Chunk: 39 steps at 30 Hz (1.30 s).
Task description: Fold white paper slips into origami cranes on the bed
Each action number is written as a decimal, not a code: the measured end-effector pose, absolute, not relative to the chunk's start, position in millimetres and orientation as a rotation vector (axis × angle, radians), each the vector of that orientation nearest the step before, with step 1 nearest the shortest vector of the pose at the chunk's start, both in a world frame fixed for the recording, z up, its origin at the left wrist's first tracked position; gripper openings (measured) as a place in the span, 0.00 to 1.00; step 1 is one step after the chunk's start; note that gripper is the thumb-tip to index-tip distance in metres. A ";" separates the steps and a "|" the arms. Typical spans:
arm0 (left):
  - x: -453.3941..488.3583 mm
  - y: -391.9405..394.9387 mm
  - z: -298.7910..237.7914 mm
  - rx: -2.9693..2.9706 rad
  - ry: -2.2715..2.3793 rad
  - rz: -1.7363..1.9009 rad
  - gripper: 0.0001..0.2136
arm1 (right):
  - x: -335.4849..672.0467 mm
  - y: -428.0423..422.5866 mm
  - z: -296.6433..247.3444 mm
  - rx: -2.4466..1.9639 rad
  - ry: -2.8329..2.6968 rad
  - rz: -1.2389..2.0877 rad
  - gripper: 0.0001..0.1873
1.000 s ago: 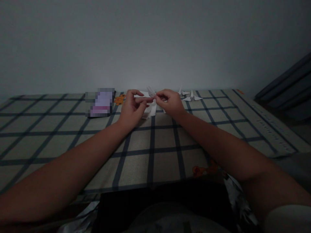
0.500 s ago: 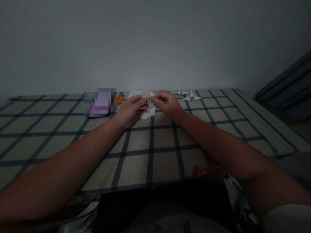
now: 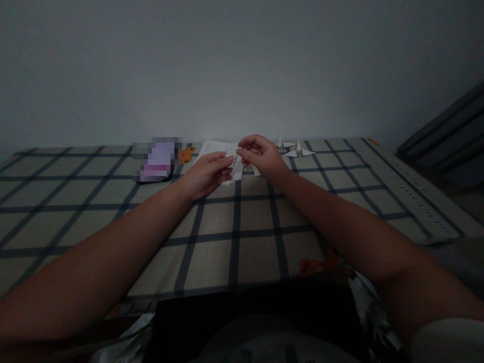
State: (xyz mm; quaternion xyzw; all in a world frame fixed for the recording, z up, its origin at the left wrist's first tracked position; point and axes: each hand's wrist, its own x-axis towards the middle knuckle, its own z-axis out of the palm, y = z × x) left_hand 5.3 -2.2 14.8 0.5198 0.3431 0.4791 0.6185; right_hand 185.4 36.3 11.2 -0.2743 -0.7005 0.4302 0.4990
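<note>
My left hand (image 3: pixel 207 175) pinches a small piece of folded white paper (image 3: pixel 236 162) between thumb and fingers. From the other side, the thumb and index finger of my right hand (image 3: pixel 261 157) close on the same piece, while its other fingers curl loosely. Dim light and the fingers hide much of its shape. Behind and beneath my hands lie white paper sheets (image 3: pixel 210 146). Two folded paper cranes, a nearer crane (image 3: pixel 300 151) and a farther crane (image 3: pixel 282 145), stand to the right of my right hand.
A phone (image 3: pixel 158 160) with a blurred-out lilac screen lies left of my hands, beside an orange figure (image 3: pixel 186 155). The checked cloth (image 3: pixel 257 217) covers the surface, which ends at a pale wall (image 3: pixel 242 65). Dark folded fabric (image 3: pixel 449 133) hangs at the right.
The folded paper, upright between my fingers before, now sits lower and tilted. My right hand has raised its fingers and opened its curl a little. My left hand shifted slightly.
</note>
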 end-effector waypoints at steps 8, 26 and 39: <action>1.6 2.1 9.1 1.114 0.750 1.087 0.13 | 185.3 40.0 9.8 -0.633 -1.583 1.274 0.13; 5.7 0.9 15.1 1.086 0.764 1.181 0.11 | 187.7 40.5 10.9 -0.605 -1.688 1.175 0.11; 1.3 -2.1 27.0 0.878 0.630 0.956 0.03 | 188.6 38.0 14.6 -0.518 -1.651 1.233 0.08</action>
